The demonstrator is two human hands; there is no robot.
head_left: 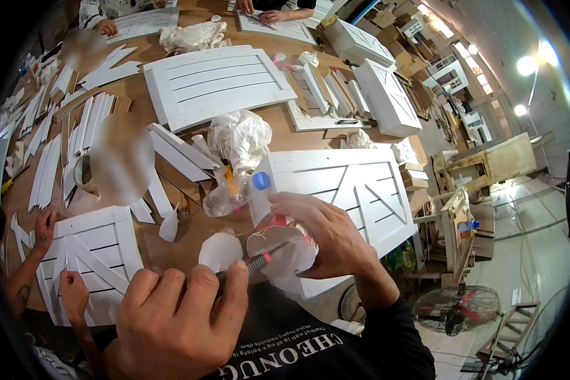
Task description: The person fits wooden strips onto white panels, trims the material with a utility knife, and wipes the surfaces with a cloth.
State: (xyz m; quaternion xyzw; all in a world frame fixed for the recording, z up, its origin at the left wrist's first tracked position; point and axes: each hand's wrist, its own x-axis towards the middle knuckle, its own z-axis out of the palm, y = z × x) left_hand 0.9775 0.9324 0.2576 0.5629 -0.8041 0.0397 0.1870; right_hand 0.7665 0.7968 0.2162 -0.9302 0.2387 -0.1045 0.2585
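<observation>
My left hand (180, 307) is closed around a tool with a red-and-grey handle (258, 263) and a thin metal shaft. That shaft reaches into the open mouth of a container (284, 248), white inside with a red printed outer wall. It looks like a cut-down cup or tub. My right hand (332, 234) grips its side and holds it tilted toward me. A rounded white piece (220, 251) lies just left of the mouth. Behind the container is a clear bottle (221, 201), near a blue cap (261, 181). A white slatted panel (342, 196) lies beyond my right hand.
At the lower left a co-worker's hands (75, 294) work on another white panel (98, 263). Further panels (218, 85), white strips (44, 174), a tape roll (83, 172) and crumpled paper (240, 136) cover the table. A floor fan (459, 309) stands at right. More co-workers' hands show at the top.
</observation>
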